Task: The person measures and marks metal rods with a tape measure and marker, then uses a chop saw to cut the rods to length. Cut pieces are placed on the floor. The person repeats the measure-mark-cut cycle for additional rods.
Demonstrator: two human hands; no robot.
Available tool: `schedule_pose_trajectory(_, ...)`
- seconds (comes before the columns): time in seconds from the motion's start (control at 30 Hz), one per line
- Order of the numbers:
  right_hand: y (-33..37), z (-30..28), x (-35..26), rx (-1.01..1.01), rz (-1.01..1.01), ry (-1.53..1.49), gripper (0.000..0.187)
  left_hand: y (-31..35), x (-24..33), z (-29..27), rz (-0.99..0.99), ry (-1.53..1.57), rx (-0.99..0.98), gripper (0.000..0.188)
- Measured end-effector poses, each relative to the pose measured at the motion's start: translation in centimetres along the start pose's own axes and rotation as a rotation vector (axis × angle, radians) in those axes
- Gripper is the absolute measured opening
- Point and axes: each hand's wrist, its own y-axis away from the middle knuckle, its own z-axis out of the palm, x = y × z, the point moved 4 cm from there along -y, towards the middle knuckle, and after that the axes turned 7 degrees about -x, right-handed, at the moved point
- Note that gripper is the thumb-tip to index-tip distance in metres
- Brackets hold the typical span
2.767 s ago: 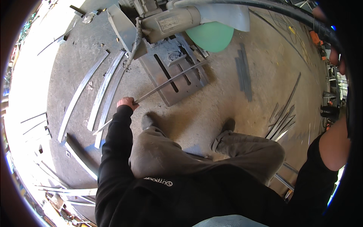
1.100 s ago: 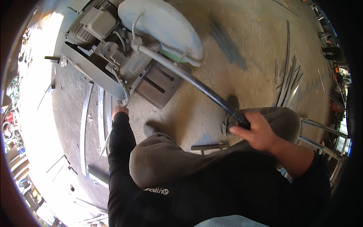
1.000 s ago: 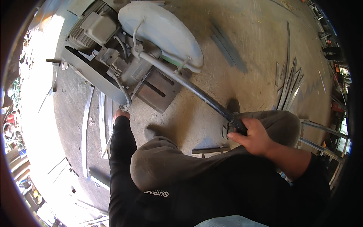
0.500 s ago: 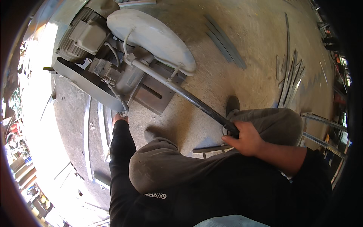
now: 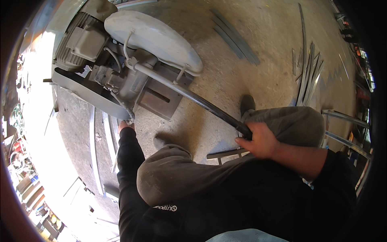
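Saw arm (image 5: 189,94) lowered further, right hand (image 5: 258,141) gripping handle, left hand (image 5: 125,126) steadying strip

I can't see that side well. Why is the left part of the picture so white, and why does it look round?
In the head view, sunlight washes out the floor on the left, hiding detail there. The fisheye lens bends edges and leaves a dark round rim. The right hand on the long black handle looks sharp; the left hand by the saw sits half in shade.
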Motion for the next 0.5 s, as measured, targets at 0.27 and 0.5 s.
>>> schedule_pose_trajectory(0.27,-0.38,0.19,0.02,-0.004,0.039,0.005,0.033,-0.33,0.09,-0.20,0.002,-0.064,0.002,0.051)
schedule_pose_trajectory(0.5,-0.71,0.56,0.69,-0.029,0.067,-0.015,0.035,-0.30,0.01,-0.32,0.048,-0.090,0.019,0.053)
